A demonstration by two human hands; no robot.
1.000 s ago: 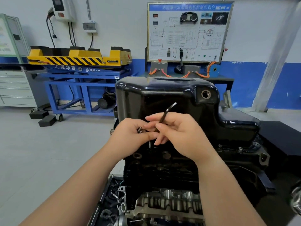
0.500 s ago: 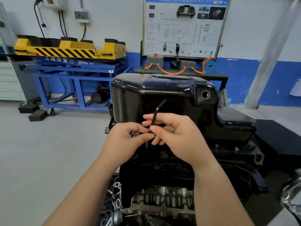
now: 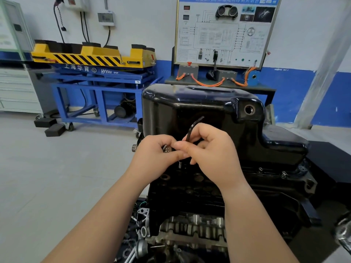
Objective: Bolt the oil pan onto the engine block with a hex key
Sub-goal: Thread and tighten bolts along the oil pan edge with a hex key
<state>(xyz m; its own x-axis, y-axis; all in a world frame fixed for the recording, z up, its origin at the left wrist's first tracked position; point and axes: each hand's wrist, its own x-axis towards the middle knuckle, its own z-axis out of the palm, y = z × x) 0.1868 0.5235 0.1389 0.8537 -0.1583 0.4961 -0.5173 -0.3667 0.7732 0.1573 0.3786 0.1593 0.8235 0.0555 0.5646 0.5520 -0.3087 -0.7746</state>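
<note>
On the blue frame of the lift table (image 3: 98, 73), white characters 上海华育 are printed, followed by letters that can be read only in part, something like "HVY". Its yellow top is marked with black hazard stripes. The heading on the training board (image 3: 226, 29) is too blurred to be read; orange cables (image 3: 205, 82) are looped below it. The glossy black oil pan (image 3: 218, 111) is seated on top of the dark cast engine block (image 3: 190, 196), and a round hole is seen near the pan's upper right corner. The pan's near wall is partly hidden by both hands. The L-shaped black hex key (image 3: 190, 130) is pinched by its shaft in the right hand (image 3: 214, 150), with its short bent end raised against the pan wall. The left hand (image 3: 153, 154) is curled round small metal bolts (image 3: 166, 149) and touches the right fingertips. A small silvery tip is seen beneath the fingers, just above the block's near edge — bolt or key end cannot be told. Loose bright metal parts (image 3: 140, 242) are heaped at the block's lower left corner.
</note>
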